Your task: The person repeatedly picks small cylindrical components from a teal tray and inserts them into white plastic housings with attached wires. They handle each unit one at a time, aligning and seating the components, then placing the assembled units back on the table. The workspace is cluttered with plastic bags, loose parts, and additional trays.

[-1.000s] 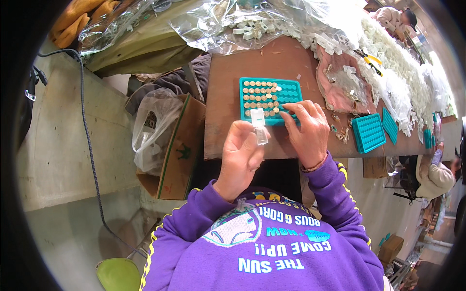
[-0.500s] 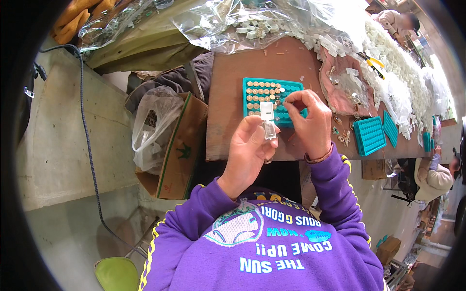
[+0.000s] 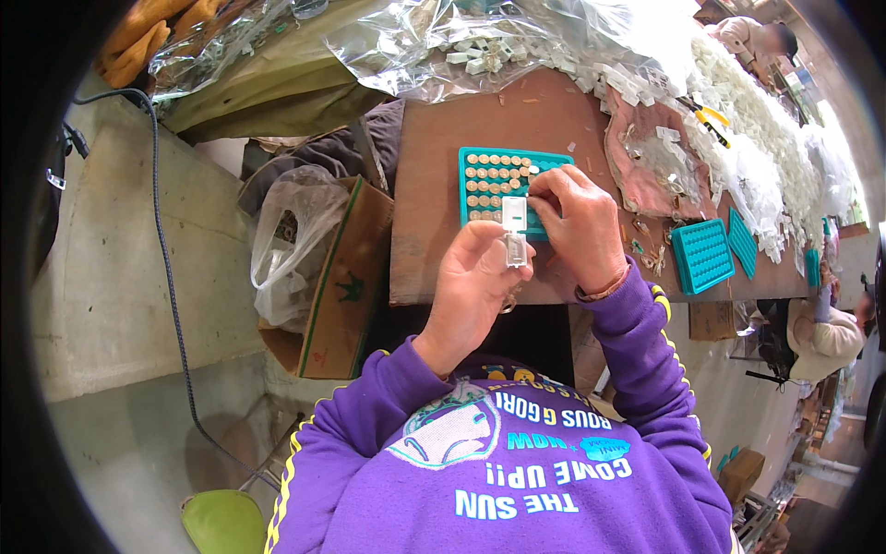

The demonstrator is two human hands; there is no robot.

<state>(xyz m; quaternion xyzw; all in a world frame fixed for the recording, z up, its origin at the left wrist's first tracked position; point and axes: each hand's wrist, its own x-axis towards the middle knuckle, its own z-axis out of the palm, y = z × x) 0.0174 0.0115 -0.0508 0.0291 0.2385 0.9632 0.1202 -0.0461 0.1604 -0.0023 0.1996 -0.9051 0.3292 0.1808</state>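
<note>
My left hand [image 3: 466, 282] pinches a small clear plastic hinged case [image 3: 515, 247] between thumb and fingers, its white-looking lid swung open away from me. Just to the right, my right hand [image 3: 589, 231] has thumb and fingertips drawn together beside the lid. Whatever sits in that pinch is too small or hidden to name. Beneath both hands lies a teal tray [image 3: 463, 166] with rows of round hollows. Tan, coin-like discs [image 3: 494, 174] fill several rows on its left side. My right hand covers part of the tray's right side.
Two more teal trays [image 3: 703, 258] [image 3: 742, 245] lie at the table's right. Behind them are a pink cloth [image 3: 637, 162], yellow-handled pliers [image 3: 711, 125] and a heap of clear plastic pieces [image 3: 738, 92]. Left of the table stands a cardboard box [image 3: 341, 286] with a plastic bag [image 3: 300, 231]. Other people work at right.
My right hand has shifted slightly left and down, closer to the case's lid. The case in my left hand has turned a little more upright and moved slightly right.
</note>
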